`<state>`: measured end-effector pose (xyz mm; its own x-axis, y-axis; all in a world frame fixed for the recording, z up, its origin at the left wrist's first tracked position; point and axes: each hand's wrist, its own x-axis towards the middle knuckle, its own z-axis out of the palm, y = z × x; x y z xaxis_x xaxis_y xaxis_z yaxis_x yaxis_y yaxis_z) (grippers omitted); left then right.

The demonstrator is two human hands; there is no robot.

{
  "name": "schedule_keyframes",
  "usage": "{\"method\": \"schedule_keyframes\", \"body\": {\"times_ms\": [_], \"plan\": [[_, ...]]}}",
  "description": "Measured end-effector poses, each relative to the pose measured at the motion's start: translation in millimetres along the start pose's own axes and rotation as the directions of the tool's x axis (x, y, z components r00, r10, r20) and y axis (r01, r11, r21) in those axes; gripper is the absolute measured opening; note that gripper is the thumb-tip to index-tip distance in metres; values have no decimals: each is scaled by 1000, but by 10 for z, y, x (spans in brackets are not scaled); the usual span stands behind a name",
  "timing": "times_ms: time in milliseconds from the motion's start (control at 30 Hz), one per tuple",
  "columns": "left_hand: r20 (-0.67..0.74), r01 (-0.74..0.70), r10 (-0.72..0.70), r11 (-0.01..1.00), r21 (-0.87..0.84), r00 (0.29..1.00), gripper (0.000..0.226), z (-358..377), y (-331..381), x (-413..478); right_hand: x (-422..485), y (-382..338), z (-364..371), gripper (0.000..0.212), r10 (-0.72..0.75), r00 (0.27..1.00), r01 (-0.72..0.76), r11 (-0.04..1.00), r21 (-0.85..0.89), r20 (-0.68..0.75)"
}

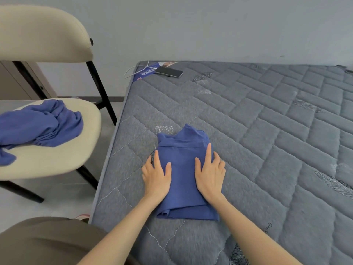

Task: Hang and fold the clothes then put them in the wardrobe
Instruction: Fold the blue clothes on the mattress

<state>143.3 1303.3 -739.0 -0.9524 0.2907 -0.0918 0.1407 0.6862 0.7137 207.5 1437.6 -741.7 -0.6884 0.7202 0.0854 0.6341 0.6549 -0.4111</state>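
both bare arms reach forward from the bottom of the view. the left forearm (118,232) slants up to the right and the right forearm (254,232) slants up to the left, so they draw closer toward the wrists. the left hand (155,175) lies flat, palm down, fingers straight and slightly spread, thumb angled inward. the right hand (209,173) lies flat likewise, fingers straight and pointing away from the body. the hands sit side by side, apart, at about the same reach.

wall (210,25): plain pale grey | floor (63,196): light | chair (44,33): cream, black legs | mattress (267,131): grey, quilted, beside chair
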Motion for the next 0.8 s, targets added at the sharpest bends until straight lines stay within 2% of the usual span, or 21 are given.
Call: {"method": "schedule_keyframes", "body": {"times_ms": [133, 333, 467, 633, 800], "plan": [[11, 103, -105, 951, -290, 994, 66, 18, 93, 4, -8, -13, -74, 72, 77, 996, -84, 984, 154, 54], [61, 115, -101, 939, -324, 993, 62, 7, 153, 158, 58, -87, -120, 69, 115, 980, -168, 919, 358, 165], [118, 112, -55, 821, -560, 991, 52, -39, 182, 199, 115, -66, -155, 72, 141, 948, -278, 800, 531, 283], [31, 25, -8, 790, -613, 1000, 48, -267, 188, 179, 152, -178, -306, 68, 98, 963, -230, 785, 575, 250], [-63, -55, 20, 776, -629, 998, 48, -724, 283, 279, 227, -619, -534, 64, 0, 972, -156, 748, 645, 235]]}}
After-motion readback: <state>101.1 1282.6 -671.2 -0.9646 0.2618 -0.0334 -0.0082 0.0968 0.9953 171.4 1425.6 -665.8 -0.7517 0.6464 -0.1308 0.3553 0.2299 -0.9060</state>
